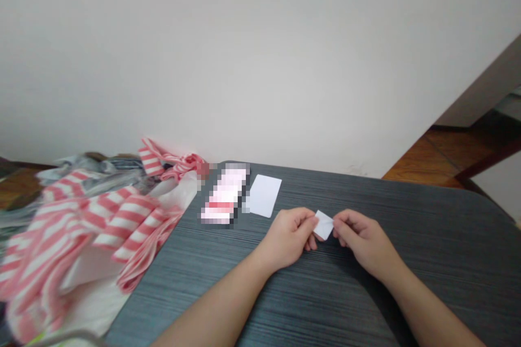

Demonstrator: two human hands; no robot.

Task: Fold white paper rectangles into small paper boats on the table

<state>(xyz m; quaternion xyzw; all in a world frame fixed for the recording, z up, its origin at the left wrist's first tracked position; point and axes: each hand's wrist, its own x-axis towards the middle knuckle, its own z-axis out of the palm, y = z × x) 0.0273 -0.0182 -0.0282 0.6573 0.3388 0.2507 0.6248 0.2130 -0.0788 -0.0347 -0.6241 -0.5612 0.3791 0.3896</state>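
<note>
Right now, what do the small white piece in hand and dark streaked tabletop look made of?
Small white piece: probably matte paper; thin, with a crease-like line. Dark streaked tabletop: possibly low-sheen laminate or veneer; fine parallel grain lines.

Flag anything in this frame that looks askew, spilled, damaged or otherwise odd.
The flat, phone-shaped item beside the white card is pixelated, hiding its details. Red-and-white striped fabric lies untidily crumpled left of the dark table. The small white paper shows a faint line, possibly a crease. No spill is visible.
</note>
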